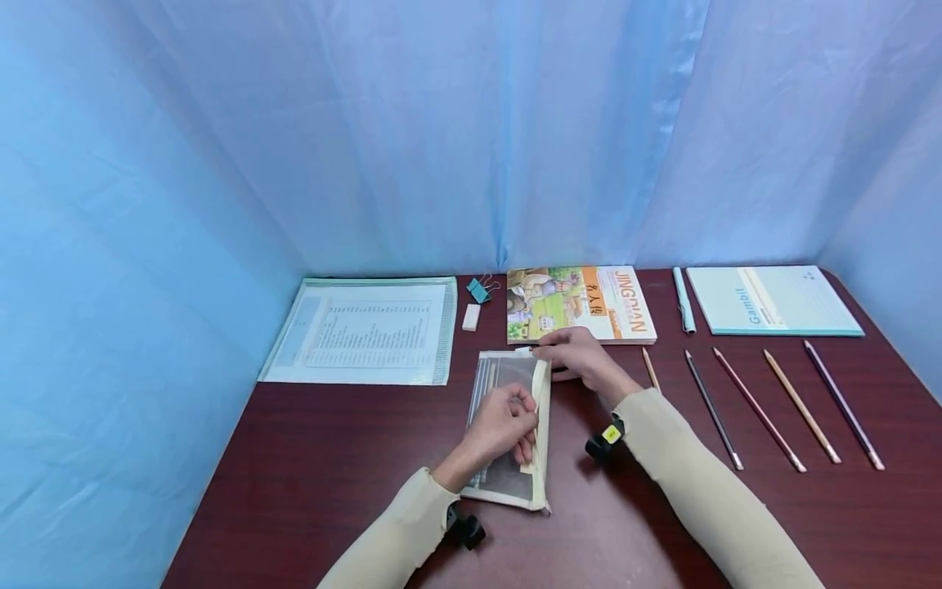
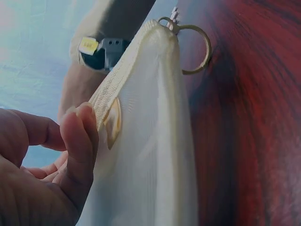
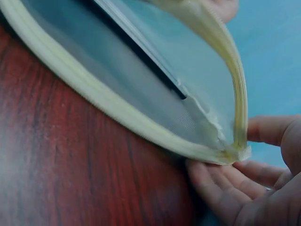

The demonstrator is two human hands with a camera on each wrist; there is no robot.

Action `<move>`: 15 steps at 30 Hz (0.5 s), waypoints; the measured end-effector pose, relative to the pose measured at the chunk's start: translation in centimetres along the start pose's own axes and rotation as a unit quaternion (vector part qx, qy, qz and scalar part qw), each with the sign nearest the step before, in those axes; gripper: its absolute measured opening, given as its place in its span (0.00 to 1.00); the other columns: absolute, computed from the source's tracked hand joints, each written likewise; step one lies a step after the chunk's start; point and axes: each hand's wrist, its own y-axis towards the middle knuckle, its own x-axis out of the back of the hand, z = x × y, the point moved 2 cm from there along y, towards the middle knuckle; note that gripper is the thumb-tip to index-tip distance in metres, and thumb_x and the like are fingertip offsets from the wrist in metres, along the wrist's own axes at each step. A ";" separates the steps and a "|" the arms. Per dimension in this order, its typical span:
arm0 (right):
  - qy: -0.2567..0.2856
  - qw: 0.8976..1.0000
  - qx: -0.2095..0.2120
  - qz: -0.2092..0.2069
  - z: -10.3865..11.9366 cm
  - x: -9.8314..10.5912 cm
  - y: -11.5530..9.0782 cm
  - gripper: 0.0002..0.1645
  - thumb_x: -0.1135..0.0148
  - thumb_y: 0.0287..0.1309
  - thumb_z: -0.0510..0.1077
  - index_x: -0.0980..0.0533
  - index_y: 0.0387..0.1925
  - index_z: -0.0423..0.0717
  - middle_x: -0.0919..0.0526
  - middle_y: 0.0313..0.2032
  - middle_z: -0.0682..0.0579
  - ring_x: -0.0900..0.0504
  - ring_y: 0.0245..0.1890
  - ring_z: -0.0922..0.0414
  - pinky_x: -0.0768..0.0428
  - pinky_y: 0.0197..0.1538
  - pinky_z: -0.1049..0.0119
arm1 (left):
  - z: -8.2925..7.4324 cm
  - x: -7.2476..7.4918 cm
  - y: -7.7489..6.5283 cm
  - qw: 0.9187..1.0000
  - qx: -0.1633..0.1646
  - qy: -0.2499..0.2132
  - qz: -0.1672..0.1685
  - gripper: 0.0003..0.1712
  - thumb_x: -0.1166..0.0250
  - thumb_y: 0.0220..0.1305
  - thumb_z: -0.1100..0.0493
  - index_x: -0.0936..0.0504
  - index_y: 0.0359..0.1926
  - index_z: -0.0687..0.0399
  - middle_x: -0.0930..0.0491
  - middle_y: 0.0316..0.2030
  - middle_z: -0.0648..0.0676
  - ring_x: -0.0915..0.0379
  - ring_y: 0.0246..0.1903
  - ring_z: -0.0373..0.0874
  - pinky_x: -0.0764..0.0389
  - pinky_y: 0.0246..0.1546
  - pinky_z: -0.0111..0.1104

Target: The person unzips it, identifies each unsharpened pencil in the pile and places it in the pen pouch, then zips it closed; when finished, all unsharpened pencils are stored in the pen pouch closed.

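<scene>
A translucent mesh zipper pouch (image 1: 508, 368) with cream edging lies lengthwise before me. My left hand (image 1: 508, 421) pinches one side of its zipper edge between thumb and fingers and lifts it, as the left wrist view shows. At the far corner, my right hand (image 1: 581, 357) holds the end of the zipper between thumb and fingers. The right wrist view shows the pouch's mouth (image 3: 80, 84) parted, with slender dark and pale sticks (image 3: 141, 49) inside. A brass ring (image 2: 207, 47) hangs from the pouch's near corner.
Behind the pouch are a book (image 1: 581, 303), a white eraser (image 1: 471, 317) and a teal binder clip (image 1: 482, 289). A document sleeve (image 1: 364, 331) lies left. To the right lie several pencils (image 1: 761, 411), a pale pen (image 1: 684, 301) and a notebook (image 1: 780, 298).
</scene>
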 end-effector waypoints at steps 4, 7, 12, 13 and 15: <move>0.003 0.999 0.001 -0.032 -0.6 -0.3 0.6 0.18 0.34 0.59 0.36 0.21 0.50 0.31 0.17 0.46 0.41 0.14 0.31 0.61 0.09 0.41 0.61 | 0.2 -0.2 -0.5 0.999 0.000 0.033 0.013 0.03 0.46 0.61 0.71 0.29 0.36 0.66 0.25 0.15 0.54 0.28 0.07 0.37 0.22 0.07 0.31; 0.008 0.998 0.008 -0.055 -0.7 -0.4 0.6 0.14 0.34 0.56 0.32 0.19 0.45 0.29 0.18 0.46 0.37 0.13 0.30 0.61 0.09 0.39 0.63 | -0.1 -0.3 -1.6 0.996 -0.009 0.084 0.030 0.02 0.46 0.60 0.70 0.28 0.36 0.65 0.23 0.15 0.59 0.28 0.07 0.38 0.20 0.09 0.34; -0.008 0.997 0.023 -0.075 -0.5 -0.4 0.3 0.11 0.33 0.53 0.30 0.17 0.40 0.29 0.17 0.46 0.34 0.13 0.27 0.60 0.09 0.36 0.63 | -0.6 -0.1 -5.1 0.985 -0.008 0.154 0.074 0.00 0.42 0.61 0.69 0.25 0.34 0.63 0.19 0.19 0.64 0.28 0.09 0.37 0.19 0.10 0.33; -0.014 0.997 0.024 -0.078 -0.4 -0.4 0.3 0.11 0.32 0.53 0.30 0.17 0.39 0.30 0.17 0.46 0.34 0.13 0.27 0.60 0.09 0.35 0.63 | -0.6 -0.1 -5.9 0.983 -0.006 0.164 0.086 0.01 0.40 0.61 0.69 0.25 0.34 0.63 0.18 0.19 0.64 0.28 0.10 0.37 0.19 0.10 0.32; -0.028 0.996 0.023 -0.083 -0.4 -0.4 0.2 0.10 0.31 0.52 0.31 0.16 0.38 0.31 0.16 0.45 0.35 0.13 0.27 0.61 0.09 0.34 0.64 | -0.6 0.0 -7.4 0.975 -0.004 0.189 0.112 0.04 0.37 0.59 0.69 0.22 0.37 0.64 0.16 0.20 0.62 0.27 0.10 0.36 0.20 0.11 0.29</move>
